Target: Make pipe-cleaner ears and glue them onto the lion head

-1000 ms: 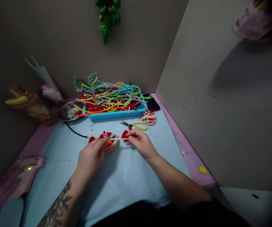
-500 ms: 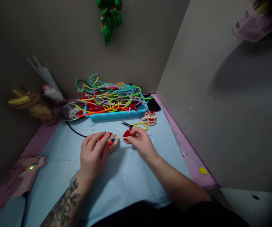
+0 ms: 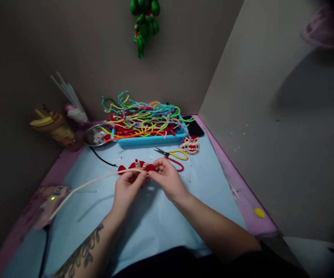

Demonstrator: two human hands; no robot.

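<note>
My left hand (image 3: 128,188) is closed, thumb and fingers pinching the red and cream pipe-cleaner craft piece (image 3: 138,164), whose lower part is covered by my fingers. A long cream pipe cleaner (image 3: 93,180) runs from between my hands in an arc out to the left. On the other side my right hand (image 3: 168,178) pinches the cream strand's end beside a red fuzzy part (image 3: 149,168). My fingertips nearly meet. Just beyond the right hand lie scissors (image 3: 167,153) with one yellow and one red handle, blades apart. A finished-looking cream and red lion-like face (image 3: 190,146) rests behind them.
A blue tray (image 3: 152,141) heaped with coloured pipe cleaners stands at the back, a black phone (image 3: 195,126) at its right. Left of it is a metal bowl (image 3: 90,136) with small white bits. A pink glue gun (image 3: 51,204), green light lit, lies at the left with its cord.
My left hand has turned the craft piece, hiding its face side, and both hands have come together. The cream pipe cleaner now extends far left. The view has shifted slightly left.
</note>
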